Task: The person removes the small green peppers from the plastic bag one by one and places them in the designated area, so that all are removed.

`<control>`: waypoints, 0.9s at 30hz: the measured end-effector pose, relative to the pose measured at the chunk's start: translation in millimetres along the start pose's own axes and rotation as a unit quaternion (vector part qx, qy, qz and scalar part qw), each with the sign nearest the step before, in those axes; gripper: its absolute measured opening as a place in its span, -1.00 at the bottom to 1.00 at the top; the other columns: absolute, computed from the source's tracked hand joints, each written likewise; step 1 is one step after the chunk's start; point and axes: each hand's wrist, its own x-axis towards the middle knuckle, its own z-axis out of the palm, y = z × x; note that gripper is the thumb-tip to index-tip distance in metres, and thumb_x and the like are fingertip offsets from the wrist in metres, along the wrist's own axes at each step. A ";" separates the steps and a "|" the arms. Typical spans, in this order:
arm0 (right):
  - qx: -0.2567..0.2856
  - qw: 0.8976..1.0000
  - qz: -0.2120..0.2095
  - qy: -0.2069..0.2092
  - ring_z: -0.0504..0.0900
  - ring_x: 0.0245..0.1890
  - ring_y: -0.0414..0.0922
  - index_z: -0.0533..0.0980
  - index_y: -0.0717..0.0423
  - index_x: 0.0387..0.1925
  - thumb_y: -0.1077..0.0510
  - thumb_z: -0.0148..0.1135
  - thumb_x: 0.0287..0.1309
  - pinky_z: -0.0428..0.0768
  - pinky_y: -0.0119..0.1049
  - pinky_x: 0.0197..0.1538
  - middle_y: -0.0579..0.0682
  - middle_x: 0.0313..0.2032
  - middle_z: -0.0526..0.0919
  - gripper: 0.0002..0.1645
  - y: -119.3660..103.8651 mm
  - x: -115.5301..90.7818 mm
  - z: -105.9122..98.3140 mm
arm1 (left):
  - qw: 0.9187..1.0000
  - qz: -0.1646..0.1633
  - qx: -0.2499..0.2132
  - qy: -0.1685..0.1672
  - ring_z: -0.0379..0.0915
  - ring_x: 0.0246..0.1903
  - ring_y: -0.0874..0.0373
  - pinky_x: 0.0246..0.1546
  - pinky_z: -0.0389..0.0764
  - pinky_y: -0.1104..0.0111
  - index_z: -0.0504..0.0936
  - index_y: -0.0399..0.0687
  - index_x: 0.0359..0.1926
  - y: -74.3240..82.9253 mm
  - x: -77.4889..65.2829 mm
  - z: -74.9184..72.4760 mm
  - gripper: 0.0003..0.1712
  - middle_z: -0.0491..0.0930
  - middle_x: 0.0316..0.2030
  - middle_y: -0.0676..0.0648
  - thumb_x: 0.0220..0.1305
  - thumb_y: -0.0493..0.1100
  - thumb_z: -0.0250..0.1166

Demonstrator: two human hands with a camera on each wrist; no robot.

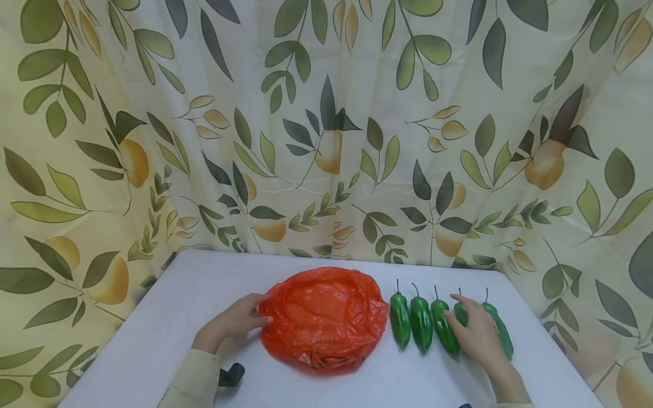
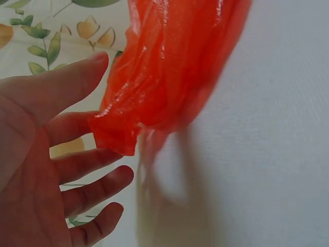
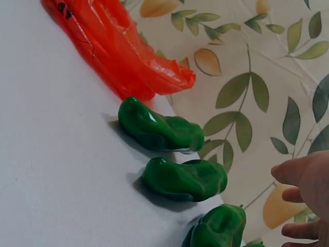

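Note:
A crumpled red plastic bag (image 1: 323,314) lies spread out in the middle of the white table, its mouth opened into a rounded shape. At its left edge is my left hand (image 1: 237,320); the left wrist view shows the fingers spread, with fingertips right at the bag's edge (image 2: 115,136) and the thumb apart from it. Several glossy green peppers (image 1: 421,326) lie side by side right of the bag, stems pointing away from me. Over the right part of that row hovers my right hand (image 1: 476,334), fingers loosely extended, partly hiding a pepper (image 1: 460,313).
The white table (image 1: 204,277) ends at the back against a curtain (image 1: 326,187) printed with leaves and fruit. A small black object (image 1: 232,375) shows beside the left sleeve (image 1: 191,379). The rightmost pepper (image 1: 499,328) lies beyond my right hand.

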 end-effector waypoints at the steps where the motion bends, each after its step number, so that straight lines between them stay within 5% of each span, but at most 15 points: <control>1: 0.002 1.000 -0.002 0.000 0.06 0.43 0.53 0.18 0.25 0.47 -0.04 0.07 0.45 0.10 0.54 0.37 0.53 0.44 0.11 -0.26 -0.6 -0.1 0.8 | 1.000 -0.001 0.001 0.001 0.49 0.14 0.03 0.16 0.64 -0.06 0.46 0.10 0.39 0.6 -0.3 -0.2 -0.26 0.54 0.24 -0.01 0.19 0.01 0.47; 18: -0.004 1.000 -0.023 0.004 0.07 0.42 0.53 0.19 0.21 0.48 -0.08 0.10 0.44 0.12 0.57 0.35 0.52 0.44 0.13 -0.24 -13.0 -3.6 3.7 | 1.000 -0.004 0.014 0.017 0.43 0.30 -0.13 0.20 0.58 -0.18 0.42 0.11 0.43 12.6 -4.6 -7.4 -0.25 0.45 0.37 -0.10 0.24 0.02 0.43; 27: 0.006 0.999 -0.031 0.014 0.07 0.42 0.53 0.18 0.18 0.50 -0.04 0.12 0.43 0.11 0.59 0.33 0.51 0.45 0.13 -0.25 -24.9 -9.5 1.2 | 0.999 0.021 0.041 0.027 0.37 0.35 -0.19 0.24 0.50 -0.27 0.44 0.13 0.42 21.9 -11.4 -11.6 -0.27 0.43 0.40 -0.13 0.25 0.01 0.42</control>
